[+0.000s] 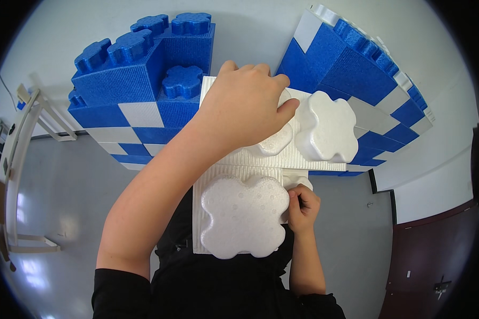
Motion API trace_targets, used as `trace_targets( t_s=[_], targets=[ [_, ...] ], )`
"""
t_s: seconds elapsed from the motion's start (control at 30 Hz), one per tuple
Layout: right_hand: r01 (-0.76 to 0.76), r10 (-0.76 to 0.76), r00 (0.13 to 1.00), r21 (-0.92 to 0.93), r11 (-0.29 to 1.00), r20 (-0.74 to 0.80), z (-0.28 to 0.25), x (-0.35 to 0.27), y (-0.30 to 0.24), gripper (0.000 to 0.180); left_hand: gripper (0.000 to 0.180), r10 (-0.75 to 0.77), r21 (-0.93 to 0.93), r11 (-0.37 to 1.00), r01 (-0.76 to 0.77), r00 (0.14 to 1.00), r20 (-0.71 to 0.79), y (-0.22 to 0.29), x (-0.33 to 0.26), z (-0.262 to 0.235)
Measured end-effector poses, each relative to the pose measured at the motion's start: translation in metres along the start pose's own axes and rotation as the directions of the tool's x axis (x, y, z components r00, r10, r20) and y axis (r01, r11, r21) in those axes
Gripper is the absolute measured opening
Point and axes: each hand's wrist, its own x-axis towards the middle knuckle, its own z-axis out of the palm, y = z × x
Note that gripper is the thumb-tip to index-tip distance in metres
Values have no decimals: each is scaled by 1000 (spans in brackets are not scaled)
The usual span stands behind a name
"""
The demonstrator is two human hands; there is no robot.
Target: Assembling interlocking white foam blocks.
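Two white foam building blocks with clover-shaped studs are in front of my body. The far block (324, 165) lies crosswise, with a large stud (332, 127) at its right end. My left hand (247, 103) reaches across it, palm down, fingers curled over another stud (275, 142) that it partly hides. The near block (197, 212) carries a broad stud (245, 218) and is close against my body. My right hand (303, 209) is closed at its right side, beside a smaller white stud (299, 181); the fingertips are partly hidden.
Behind the blocks stands a stepped wall of blue and white blocks, in a left part (112, 85) and a right part (362, 74). A white-framed table (21, 138) is at far left. A dark red door (431, 260) is at lower right.
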Motion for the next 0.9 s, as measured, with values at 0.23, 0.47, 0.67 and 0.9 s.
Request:
trace_targets(
  t_s=[0.23, 0.47, 0.67, 0.9],
  targets=[
    [6, -6, 1000, 2, 1000, 4, 0, 0, 2, 14, 37, 1, 0, 1000, -1, 1000, 6, 0, 0, -1],
    [8, -8, 1000, -3, 1000, 0, 0, 1, 0, 14, 37, -4, 2, 1000, 4, 1000, 18, 0, 1, 0],
    [5, -5, 1000, 1, 1000, 3, 0, 0, 0, 13, 37, 0, -2, 1000, 0, 1000, 10, 0, 0, 0],
    [2, -2, 1000, -3, 1000, 10, -1, 0, 0, 14, 38, -9, 0, 1000, 9, 1000, 22, 1, 1, -1]
  ],
)
